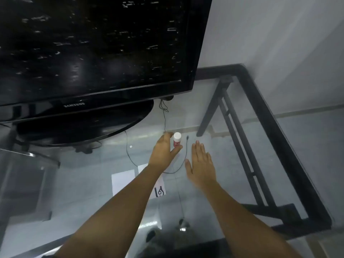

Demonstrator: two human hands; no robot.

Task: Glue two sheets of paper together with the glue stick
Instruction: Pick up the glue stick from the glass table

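Note:
A red glue stick with a white cap stands upright on the glass table. My left hand curls around it, thumb and fingers touching its sides. My right hand hovers flat to the right, fingers apart, holding nothing. Two white paper sheets lie side by side under my left forearm: a plain sheet on the left and a sheet with black marks, partly hidden by the arm.
A large black television on its stand fills the far left. A thin black cable loops between my hands. The table's black metal frame runs along the right edge.

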